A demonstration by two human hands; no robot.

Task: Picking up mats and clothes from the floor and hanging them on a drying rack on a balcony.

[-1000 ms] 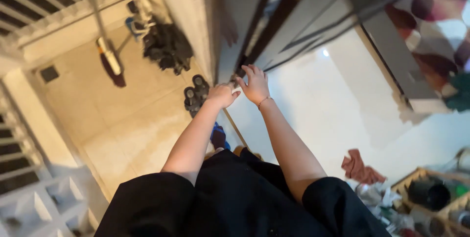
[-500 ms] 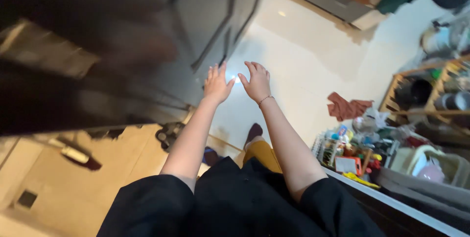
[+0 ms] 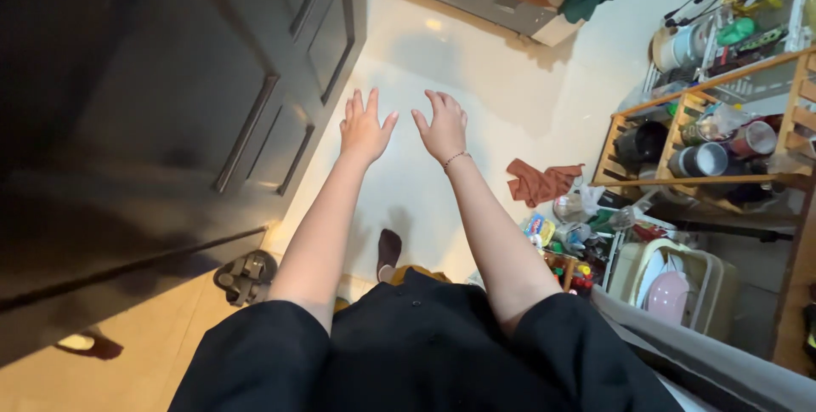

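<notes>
Glossy tile floor, dark panelled door

The dark door runs off the top and left edges. The wooden shelf is cut by the right edge, its small items too cluttered to identify. The person's torso hides most of one foot.

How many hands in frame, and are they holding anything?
2. The left hand is stretched out, fingers spread, beside the dark door. The right hand, a thin bracelet at its wrist, is beside it above the pale floor. Both are empty.
</notes>
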